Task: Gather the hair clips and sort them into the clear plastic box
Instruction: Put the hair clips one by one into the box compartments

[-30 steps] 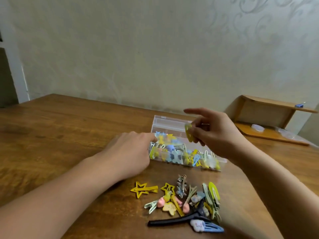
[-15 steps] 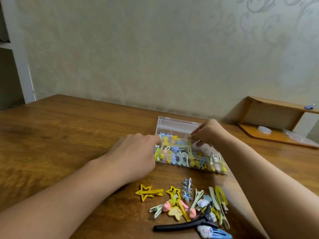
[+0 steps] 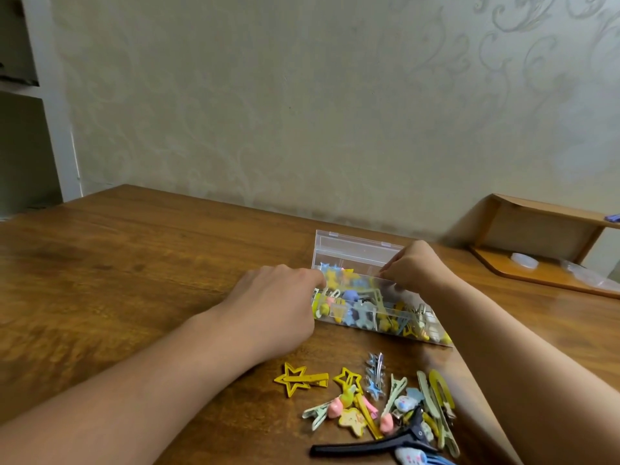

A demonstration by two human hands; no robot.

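Judging progress, I see the clear box (image 3: 355,253) near the tabletop's far edge already well filled, while loose clips (image 3: 385,401) wait by the near edge. My left hand (image 3: 278,303) steadies the box, fingers curled; whether my right hand (image 3: 414,268) grips anything, I cannot tell.

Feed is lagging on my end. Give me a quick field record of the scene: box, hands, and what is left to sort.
box: clear plastic box, lid open, partly filled with clips
left hand: fingers at the box's left end, grip hidden
right hand: fingertips down inside the box, contents of the pinch hidden
unsorted: pile of hair clips on the table in front of the box
notable: yellow star clip, long black clip
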